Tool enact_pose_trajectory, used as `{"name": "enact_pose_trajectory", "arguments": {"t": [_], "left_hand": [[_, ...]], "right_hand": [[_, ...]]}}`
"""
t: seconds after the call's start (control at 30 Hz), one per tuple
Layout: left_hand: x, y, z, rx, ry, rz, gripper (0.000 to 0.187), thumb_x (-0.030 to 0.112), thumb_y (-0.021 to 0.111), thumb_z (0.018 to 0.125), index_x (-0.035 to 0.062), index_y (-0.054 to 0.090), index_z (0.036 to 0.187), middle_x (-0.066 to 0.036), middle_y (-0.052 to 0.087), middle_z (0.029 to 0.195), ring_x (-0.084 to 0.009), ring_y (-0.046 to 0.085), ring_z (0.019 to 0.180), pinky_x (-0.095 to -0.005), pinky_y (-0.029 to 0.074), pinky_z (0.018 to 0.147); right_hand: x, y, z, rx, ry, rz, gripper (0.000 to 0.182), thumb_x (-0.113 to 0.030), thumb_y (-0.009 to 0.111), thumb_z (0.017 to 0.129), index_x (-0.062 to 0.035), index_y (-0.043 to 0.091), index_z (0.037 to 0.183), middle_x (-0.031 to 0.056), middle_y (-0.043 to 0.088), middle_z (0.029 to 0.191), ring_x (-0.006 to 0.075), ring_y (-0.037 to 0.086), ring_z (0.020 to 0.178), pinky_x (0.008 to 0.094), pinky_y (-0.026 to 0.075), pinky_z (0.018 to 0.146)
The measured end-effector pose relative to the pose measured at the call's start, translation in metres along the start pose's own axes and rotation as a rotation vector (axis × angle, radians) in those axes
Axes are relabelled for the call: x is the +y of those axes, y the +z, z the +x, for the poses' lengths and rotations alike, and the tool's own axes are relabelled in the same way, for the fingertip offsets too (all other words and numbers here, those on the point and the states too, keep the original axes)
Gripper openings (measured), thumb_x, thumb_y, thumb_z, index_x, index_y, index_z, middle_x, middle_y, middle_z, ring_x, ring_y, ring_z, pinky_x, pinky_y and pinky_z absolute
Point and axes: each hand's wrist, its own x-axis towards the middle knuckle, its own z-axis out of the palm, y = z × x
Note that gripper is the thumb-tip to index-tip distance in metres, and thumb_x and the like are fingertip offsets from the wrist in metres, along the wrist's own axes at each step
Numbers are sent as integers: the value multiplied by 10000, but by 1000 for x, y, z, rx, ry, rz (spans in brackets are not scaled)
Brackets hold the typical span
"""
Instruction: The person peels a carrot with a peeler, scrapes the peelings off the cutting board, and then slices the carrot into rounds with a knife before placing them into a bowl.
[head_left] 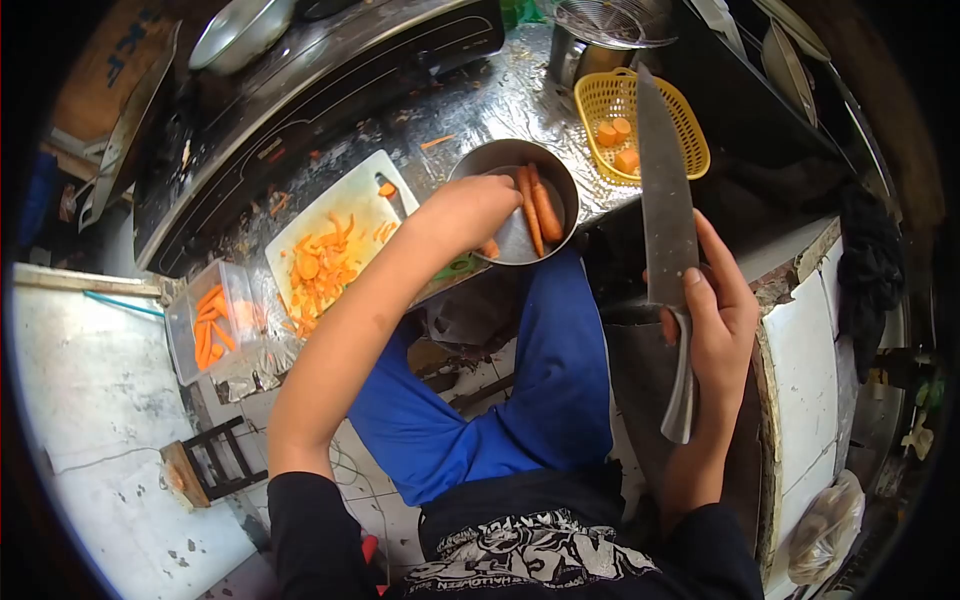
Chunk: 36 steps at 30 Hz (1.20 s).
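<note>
My right hand (715,310) is closed round a large knife (668,200), its broad blade pointing up and away from me. My left hand (490,210) reaches into a round metal pot (568,178), fingers closed at a carrot partly hidden beneath them. Whole carrots (540,208) lie in the pot beside that hand. Left of the pot, a white cutting board (372,178) carries a pile of orange peelings (325,258) and a small peeler or knife (393,195), partly covered by my forearm. Behind the blade stands a yellow basket (692,135) with carrot pieces (626,160).
A clear plastic box (190,345) of cut carrot sticks stands at the counter's left end. A black stove (260,150) runs along the back left, with a metal bowl (240,35) above it. A metal pot with a strainer (600,22) stands behind the basket.
</note>
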Motion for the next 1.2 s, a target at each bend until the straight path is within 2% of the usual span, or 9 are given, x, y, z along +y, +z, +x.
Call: {"name": "enact_pose_trajectory", "arguments": {"t": [0.07,0.4,0.47,0.57,0.63,0.8,0.9,1.03,1.2], "left_hand": [[-5,-1,7,-179,-70,94,228,21,671,775,21,668,1003,-138,619,1089,-340,635,1030,-431,530,875],[-18,-16,11,-323,-65,142,158,35,653,805,27,664,962,-148,649,937,-337,663,933,-435,537,799],[-27,-18,-1,24,60,-72,151,54,673,822,14,647,966,-151,659,888,-333,670,843,-417,547,758],[-24,-43,-27,252,79,-342,179,61,668,853,2,642,1021,-139,676,878,-281,682,807,-364,556,719],[-19,-47,-56,248,-163,-855,225,61,645,908,-41,635,1108,-144,701,968,-204,691,811,-316,546,730],[-14,-42,-122,363,-192,-1706,371,114,579,981,-103,536,1279,-163,682,1061,-195,686,875,-265,535,717],[-13,-39,-154,442,-171,-1780,406,130,550,995,-97,501,1328,-172,673,1092,-203,681,916,-264,534,741],[-8,-32,-188,575,-242,-1807,407,128,538,994,-105,490,1323,-172,666,1060,-194,676,903,-236,525,717],[-11,-13,-230,734,-305,-1830,351,122,595,975,-73,547,1262,-151,678,1066,-180,665,895,-252,508,712]], "right_hand": [[3,-4,2,-50,17,-21,482,-47,466,968,7,455,1446,156,704,944,76,577,589,197,417,472],[23,1,19,-25,50,-3,474,-49,474,975,4,456,1446,151,684,1061,76,584,615,181,433,483],[25,2,21,-52,43,11,483,-48,469,976,6,441,1454,151,686,1054,72,584,617,186,430,480],[23,5,19,-75,66,7,493,-44,460,975,10,423,1463,144,692,1020,71,577,609,195,428,475],[18,10,19,-93,38,2,494,-43,457,975,14,418,1464,136,693,990,71,571,603,199,429,475],[10,40,20,-235,-32,-21,483,-18,453,969,5,446,1451,99,674,883,73,556,580,211,440,489],[-1,68,21,-341,-11,-111,482,-3,486,959,-3,468,1440,64,633,741,84,558,552,236,442,515],[-11,121,34,-421,168,67,484,-35,480,952,10,455,1433,103,649,757,111,596,549,273,497,548],[0,190,52,-483,-114,-290,498,-52,478,929,23,454,1421,185,686,767,181,682,641,369,557,639]]}}
